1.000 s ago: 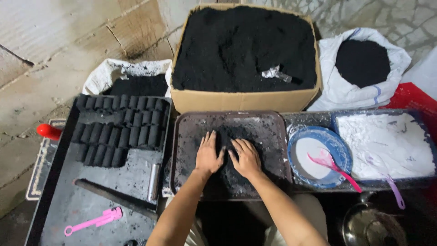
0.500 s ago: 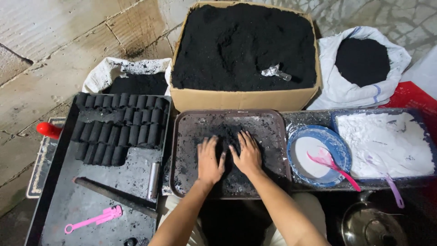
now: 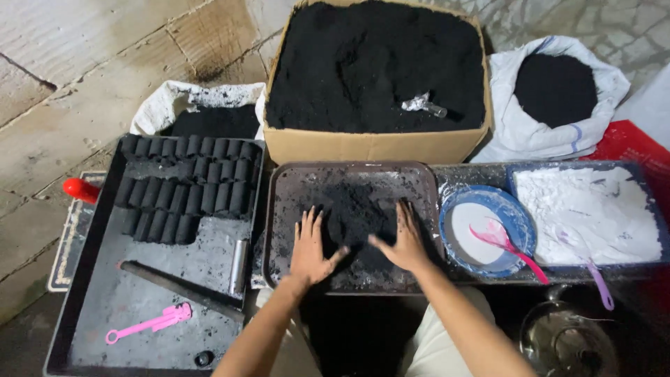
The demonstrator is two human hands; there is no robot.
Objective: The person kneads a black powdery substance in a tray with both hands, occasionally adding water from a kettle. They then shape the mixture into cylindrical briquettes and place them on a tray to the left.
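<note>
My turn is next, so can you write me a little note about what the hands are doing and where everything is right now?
Left hand: open, flat on the brown rectangular tray, beside the pile of black powder.
Right hand: open, palm down on the other side of that pile.
Done: rows of short black cylinders sit on the big black tray to the left, with a pink plastic tool and a dark rod.
Left: the powder pile is loose, not shaped.
Nearby: cardboard box of black powder, blue plate, tray of white powder.

Cardboard box [image 3: 377, 145] blocks the tray [image 3: 279, 209] ahead; blue plate [image 3: 516, 216] crowds its right.
</note>
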